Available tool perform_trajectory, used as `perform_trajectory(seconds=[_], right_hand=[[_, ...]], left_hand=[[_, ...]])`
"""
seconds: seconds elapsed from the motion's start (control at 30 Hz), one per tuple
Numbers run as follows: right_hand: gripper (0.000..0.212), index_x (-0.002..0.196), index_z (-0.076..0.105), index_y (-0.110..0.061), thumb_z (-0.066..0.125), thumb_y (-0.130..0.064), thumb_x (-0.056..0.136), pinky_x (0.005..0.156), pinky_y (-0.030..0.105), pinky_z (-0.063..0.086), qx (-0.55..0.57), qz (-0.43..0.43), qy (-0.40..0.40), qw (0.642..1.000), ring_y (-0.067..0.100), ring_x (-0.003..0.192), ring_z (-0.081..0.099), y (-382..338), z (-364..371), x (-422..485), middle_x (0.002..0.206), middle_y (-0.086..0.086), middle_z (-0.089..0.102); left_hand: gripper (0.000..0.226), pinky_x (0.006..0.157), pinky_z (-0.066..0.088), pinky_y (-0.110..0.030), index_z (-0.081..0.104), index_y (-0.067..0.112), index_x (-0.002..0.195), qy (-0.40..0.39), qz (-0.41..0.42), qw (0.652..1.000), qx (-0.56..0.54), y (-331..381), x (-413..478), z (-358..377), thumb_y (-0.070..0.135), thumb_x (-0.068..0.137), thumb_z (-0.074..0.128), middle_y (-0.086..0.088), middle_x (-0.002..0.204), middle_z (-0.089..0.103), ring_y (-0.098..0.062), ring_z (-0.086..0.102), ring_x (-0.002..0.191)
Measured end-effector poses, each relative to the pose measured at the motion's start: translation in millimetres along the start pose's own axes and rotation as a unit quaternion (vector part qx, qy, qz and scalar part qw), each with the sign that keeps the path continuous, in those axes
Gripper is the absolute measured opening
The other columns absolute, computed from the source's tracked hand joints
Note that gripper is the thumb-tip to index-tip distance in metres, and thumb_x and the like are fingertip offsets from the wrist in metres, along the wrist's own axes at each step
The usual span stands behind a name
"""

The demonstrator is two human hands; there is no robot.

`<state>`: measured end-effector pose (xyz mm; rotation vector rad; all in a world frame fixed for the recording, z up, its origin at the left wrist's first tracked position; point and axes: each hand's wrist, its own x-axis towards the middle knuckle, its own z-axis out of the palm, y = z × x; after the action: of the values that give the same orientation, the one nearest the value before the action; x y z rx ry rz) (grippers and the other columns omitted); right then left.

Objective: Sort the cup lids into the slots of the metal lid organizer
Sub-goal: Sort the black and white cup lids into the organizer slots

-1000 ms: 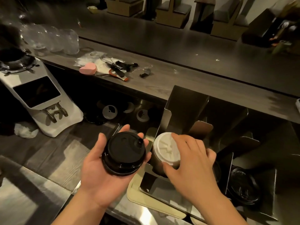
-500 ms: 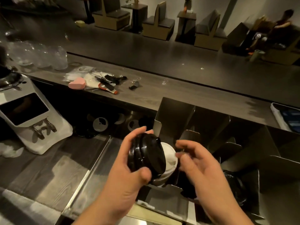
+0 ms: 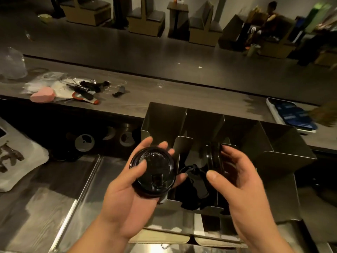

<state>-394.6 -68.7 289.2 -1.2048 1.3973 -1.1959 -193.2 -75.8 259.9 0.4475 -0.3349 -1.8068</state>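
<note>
My left hand (image 3: 125,196) grips a stack of black cup lids (image 3: 153,172), top face up, in front of the leftmost slot of the metal lid organizer (image 3: 164,121). My right hand (image 3: 238,181) holds a few more black lids (image 3: 213,157) on edge between fingertips and thumb, over the second slot. Dark lids (image 3: 195,189) lie low in that slot. The white lids seen earlier in the first slot are hidden behind my left hand's stack.
A phone (image 3: 291,115) lies on the counter ledge at right. A pink sponge (image 3: 42,94) and small tools (image 3: 85,92) sit on the ledge at left, clear cups (image 3: 11,63) beyond. A white machine (image 3: 16,157) stands far left. A person (image 3: 269,21) sits far back.
My left hand turned its black stack face up again. My right hand left the white lids and now holds black lids over the second slot. The view shifted right.
</note>
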Motion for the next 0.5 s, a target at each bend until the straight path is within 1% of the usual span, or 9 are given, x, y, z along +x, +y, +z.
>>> perform_trajectory(seconds=[0.07, 0.13, 0.17, 0.23, 0.27, 0.3, 0.37, 0.4, 0.5], right_hand=[[0.069, 0.119, 0.055, -0.052, 0.077, -0.049, 0.053, 0.089, 0.030, 0.053, -0.041, 0.002, 0.026, 0.999, -0.004, 0.109, 0.060, 7, -9, 6, 0.116, -0.026, 0.063], [0.068, 0.120, 0.052, -0.055, 0.079, -0.051, 0.057, 0.094, 0.037, 0.055, -0.090, 0.006, 0.024, 0.996, 0.001, 0.115, 0.057, 13, -12, 8, 0.121, -0.023, 0.059], [0.068, 0.120, 0.051, -0.056, 0.082, -0.048, 0.061, 0.096, 0.037, 0.054, -0.118, 0.001, 0.018, 0.993, 0.002, 0.117, 0.055, 16, -13, 7, 0.125, -0.023, 0.056], [0.067, 0.121, 0.049, -0.054, 0.085, -0.039, 0.067, 0.098, 0.032, 0.052, -0.166, -0.013, 0.004, 0.986, -0.004, 0.117, 0.052, 20, -14, 4, 0.125, -0.026, 0.051], [0.067, 0.122, 0.048, -0.053, 0.085, -0.037, 0.068, 0.099, 0.030, 0.051, -0.193, -0.015, -0.003, 0.981, -0.006, 0.117, 0.050, 23, -14, 2, 0.124, -0.029, 0.049], [0.069, 0.123, 0.046, -0.052, 0.085, -0.038, 0.068, 0.100, 0.031, 0.051, -0.223, -0.016, -0.010, 0.975, -0.007, 0.117, 0.049, 25, -14, 2, 0.124, -0.031, 0.047], [0.074, 0.127, 0.044, -0.051, 0.085, -0.044, 0.066, 0.105, 0.036, 0.048, -0.291, -0.024, -0.012, 0.956, -0.004, 0.121, 0.045, 32, -15, 2, 0.126, -0.033, 0.043], [0.074, 0.128, 0.043, -0.050, 0.084, -0.047, 0.066, 0.107, 0.039, 0.045, -0.318, -0.028, -0.010, 0.948, -0.002, 0.123, 0.043, 35, -15, 3, 0.126, -0.034, 0.041], [0.075, 0.128, 0.041, -0.050, 0.083, -0.052, 0.066, 0.111, 0.043, 0.040, -0.365, -0.029, -0.014, 0.930, -0.001, 0.125, 0.037, 41, -17, 5, 0.127, -0.034, 0.038]], left_hand=[[0.088, 0.093, 0.046, -0.066, 0.055, 0.016, 0.139, -0.016, -0.010, 1.000, -0.018, 0, 5, 0, 0.004, 0.058, 0.085, -0.021, 0.144, 0.053, -0.039, 0.053, 0.131], [0.088, 0.093, 0.047, -0.066, 0.057, 0.014, 0.137, -0.030, -0.011, 0.999, -0.017, -3, 6, -1, -0.003, 0.054, 0.079, -0.023, 0.143, 0.053, -0.040, 0.053, 0.131], [0.086, 0.092, 0.047, -0.066, 0.059, 0.013, 0.135, -0.034, -0.011, 0.999, -0.014, -5, 7, 0, -0.007, 0.053, 0.075, -0.024, 0.142, 0.054, -0.041, 0.054, 0.130], [0.081, 0.091, 0.049, -0.064, 0.062, 0.013, 0.131, -0.027, -0.004, 1.000, -0.004, -8, 7, -1, -0.010, 0.054, 0.065, -0.025, 0.140, 0.056, -0.041, 0.055, 0.129], [0.080, 0.090, 0.050, -0.063, 0.063, 0.013, 0.130, -0.019, 0.003, 1.000, 0.005, -8, 8, -2, -0.009, 0.054, 0.064, -0.024, 0.139, 0.057, -0.041, 0.056, 0.128], [0.081, 0.089, 0.051, -0.061, 0.063, 0.014, 0.130, -0.012, 0.009, 1.000, 0.016, -7, 8, -3, -0.007, 0.052, 0.069, -0.023, 0.138, 0.058, -0.041, 0.057, 0.127], [0.084, 0.088, 0.053, -0.057, 0.064, 0.016, 0.130, 0.006, 0.019, 0.999, 0.041, -3, 10, -6, 0.006, 0.049, 0.083, -0.019, 0.137, 0.060, -0.038, 0.058, 0.126], [0.082, 0.089, 0.054, -0.056, 0.065, 0.016, 0.128, 0.012, 0.022, 0.998, 0.050, -1, 11, -7, 0.013, 0.049, 0.086, -0.017, 0.136, 0.061, -0.038, 0.058, 0.126], [0.074, 0.094, 0.050, -0.061, 0.062, 0.017, 0.130, 0.013, 0.014, 0.999, 0.032, 8, 15, -18, 0.023, 0.060, 0.082, -0.017, 0.139, 0.058, -0.038, 0.055, 0.130]])
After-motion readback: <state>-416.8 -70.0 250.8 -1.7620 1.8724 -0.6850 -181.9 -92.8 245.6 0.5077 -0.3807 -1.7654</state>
